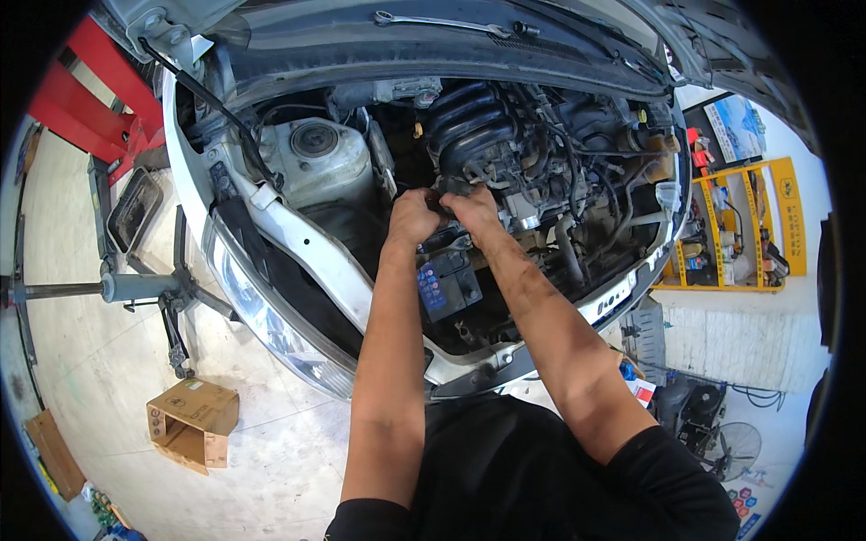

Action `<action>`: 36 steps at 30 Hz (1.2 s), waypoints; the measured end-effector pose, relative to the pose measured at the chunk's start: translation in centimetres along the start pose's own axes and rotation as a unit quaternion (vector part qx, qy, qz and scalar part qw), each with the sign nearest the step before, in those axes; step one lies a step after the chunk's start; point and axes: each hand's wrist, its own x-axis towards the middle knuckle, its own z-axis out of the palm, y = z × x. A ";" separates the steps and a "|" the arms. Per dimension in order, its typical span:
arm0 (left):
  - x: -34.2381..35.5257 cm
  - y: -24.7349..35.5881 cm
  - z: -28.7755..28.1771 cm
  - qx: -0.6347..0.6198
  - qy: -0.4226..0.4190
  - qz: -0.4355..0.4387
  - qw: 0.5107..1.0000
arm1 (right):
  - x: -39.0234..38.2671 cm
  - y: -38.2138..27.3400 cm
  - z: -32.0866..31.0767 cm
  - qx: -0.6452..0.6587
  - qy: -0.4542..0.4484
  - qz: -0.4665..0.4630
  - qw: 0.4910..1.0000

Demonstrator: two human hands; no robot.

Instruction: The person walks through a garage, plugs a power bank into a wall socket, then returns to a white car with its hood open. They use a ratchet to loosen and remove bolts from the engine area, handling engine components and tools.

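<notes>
Both of my hands reach into the open engine bay of a white car. My left hand [416,217] is closed, its fingers curled around a small dark part that I cannot make out. Right beside it, my right hand [472,209] is closed too, with its fingertips at the same dark spot. What each hand grips is hidden by the fingers. Just beyond them sits the black ribbed intake manifold [469,122]. A car battery [449,287] with a blue label lies nearer to me, between my forearms.
A combination wrench [442,22] and a socket [527,29] lie on the cowl below the windscreen. The headlight [271,307] is at the left. On the floor are a cardboard box [193,422] and a lift arm [140,287]. A yellow rack [740,225] stands at the right.
</notes>
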 end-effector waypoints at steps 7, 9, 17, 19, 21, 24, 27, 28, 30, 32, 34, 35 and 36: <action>1.0 -1.0 -0.1 -0.062 -0.043 -0.013 0.997 | -2.6 -3.0 -1.2 0.140 0.006 0.087 0.986; 1.6 -1.7 0.0 -0.073 -0.050 -0.012 0.996 | -2.1 -2.8 -0.9 0.154 0.031 0.117 0.981; -0.1 1.4 -2.1 0.039 -0.083 -0.007 0.996 | -2.3 -1.5 -1.4 0.194 0.012 0.167 0.967; -0.3 1.4 -2.5 0.058 -0.082 -0.004 0.995 | -2.6 -2.2 -1.2 0.173 0.016 0.172 0.970; -0.3 0.7 -2.8 0.051 -0.075 0.006 0.996 | -2.8 -2.2 -1.3 0.155 0.011 0.177 0.972; -0.3 0.8 -2.6 0.058 -0.062 0.011 0.996 | -2.8 -1.8 -1.6 0.166 -0.017 0.179 0.970; -0.3 1.5 -2.6 0.095 -0.083 -0.002 0.992 | -3.5 -1.5 -1.4 0.198 0.002 0.173 0.965; -0.3 1.4 -2.5 0.099 -0.083 -0.007 0.992 | -3.5 -1.1 -1.4 0.188 0.000 0.180 0.966; -0.2 1.4 -2.3 0.105 -0.081 -0.018 0.991 | -3.5 -0.6 -1.5 0.167 -0.004 0.195 0.966; -0.2 1.4 -2.1 0.105 -0.067 -0.034 0.992 | -3.8 -0.5 -1.7 0.180 -0.020 0.197 0.964; -0.3 2.0 -2.1 0.107 -0.067 -0.035 0.991 | -3.8 -0.1 -2.0 0.191 -0.020 0.205 0.960; -0.3 2.3 -2.2 0.108 -0.071 -0.031 0.991 | -3.4 0.8 -2.0 0.193 -0.014 0.211 0.958; -0.4 2.4 -2.3 0.109 -0.074 -0.028 0.991 | -3.5 0.8 -2.0 0.195 -0.009 0.218 0.956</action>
